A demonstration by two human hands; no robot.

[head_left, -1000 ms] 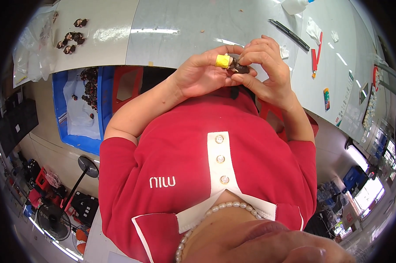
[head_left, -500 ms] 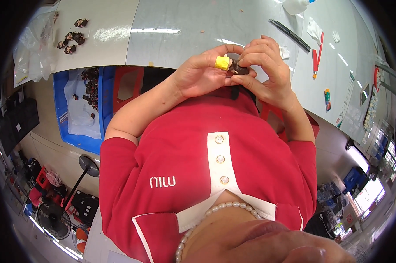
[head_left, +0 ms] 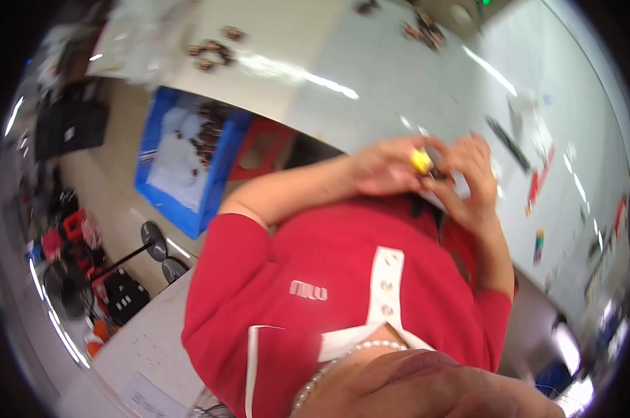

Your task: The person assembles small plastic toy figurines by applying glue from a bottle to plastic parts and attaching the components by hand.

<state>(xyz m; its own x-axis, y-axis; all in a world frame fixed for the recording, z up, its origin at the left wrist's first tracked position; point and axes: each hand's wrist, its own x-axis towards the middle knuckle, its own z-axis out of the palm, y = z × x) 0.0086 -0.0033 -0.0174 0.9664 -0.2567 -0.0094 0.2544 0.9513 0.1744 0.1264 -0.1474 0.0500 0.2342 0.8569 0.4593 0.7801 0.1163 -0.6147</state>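
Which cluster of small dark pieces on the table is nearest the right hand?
The top cluster, right of picture centre; the left cluster lies farther from the right hand.

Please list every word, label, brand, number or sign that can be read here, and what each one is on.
Red shirt: pale chest lettering, visible, but I won't copy it out.
Blue bin: whitish mark on its wall, too blurred to read.
Paper sheet at the lower left: dark marks, too blurred to read.
Nothing else reads clearly in this blurred view.
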